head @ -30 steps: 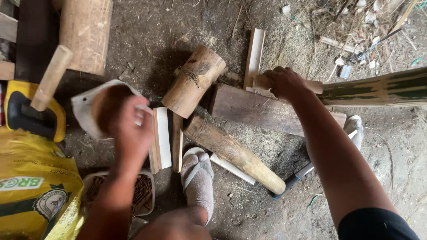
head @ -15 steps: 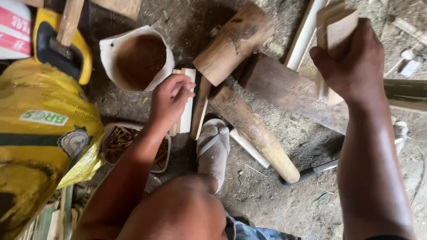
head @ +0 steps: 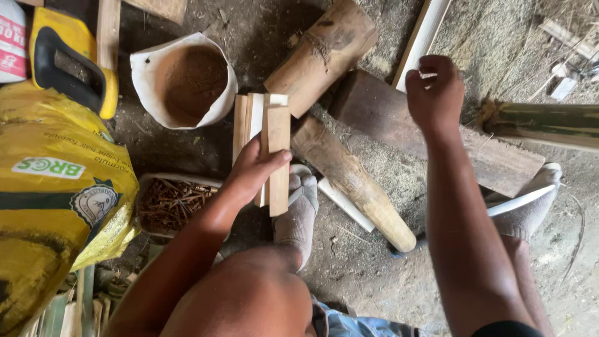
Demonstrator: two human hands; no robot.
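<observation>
My left hand [head: 253, 171] grips a bundle of flat wooden slats [head: 265, 134] and holds it upright over the dirt floor, just above my socked left foot [head: 298, 209]. My right hand [head: 435, 93] hovers over a dark plank [head: 493, 159] with its fingers curled. It sits at the lower end of a pale wooden strip [head: 427, 34], and nothing shows clearly inside it. A rounded wooden log [head: 352, 181] lies between my two arms.
A white bag of brown powder [head: 190, 81] stands beyond the slats, with a thicker log [head: 321, 53] to its right. A tray of rusty nails [head: 175, 203], a yellow sack [head: 56, 181] and a yellow-handled saw [head: 68, 62] are on the left. A green bamboo pole [head: 549, 125] lies at right.
The wooden piece my right hand held up is no longer in it, and the hand has dropped toward the plank. The left hand's bundle looks thicker and is raised.
</observation>
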